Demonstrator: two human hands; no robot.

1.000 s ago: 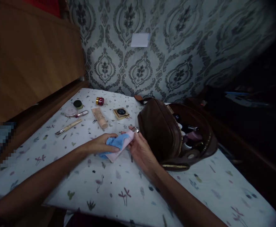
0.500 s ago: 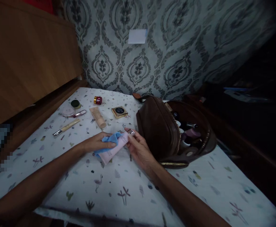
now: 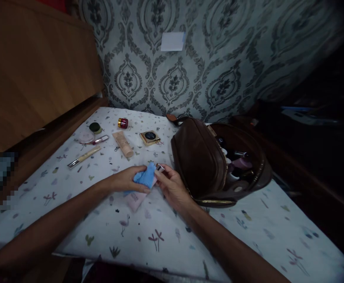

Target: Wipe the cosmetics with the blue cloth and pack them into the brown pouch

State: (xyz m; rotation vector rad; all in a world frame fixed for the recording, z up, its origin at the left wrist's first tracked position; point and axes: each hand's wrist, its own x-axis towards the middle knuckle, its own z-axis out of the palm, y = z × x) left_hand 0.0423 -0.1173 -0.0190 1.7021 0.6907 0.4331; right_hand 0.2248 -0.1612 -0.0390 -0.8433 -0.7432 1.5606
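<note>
The left forearm (image 3: 62, 218) slants in from the lower left, the right forearm (image 3: 227, 239) from the lower right, bringing both bare hands close together. The left hand (image 3: 127, 179) shows its back, thumb on the near side, grip closed; the right hand (image 3: 173, 186) pinches with thumb and fingers.

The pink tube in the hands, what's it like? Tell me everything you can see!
The pale pink tube looks like soft plastic, with a shiny silver cap and lettering too blurry to read. It slants above the patterned tablecloth, cap end farther away. A blue cloth hides its middle; the left hand grips it with the cloth, and the right hand holds its cap end.
</note>
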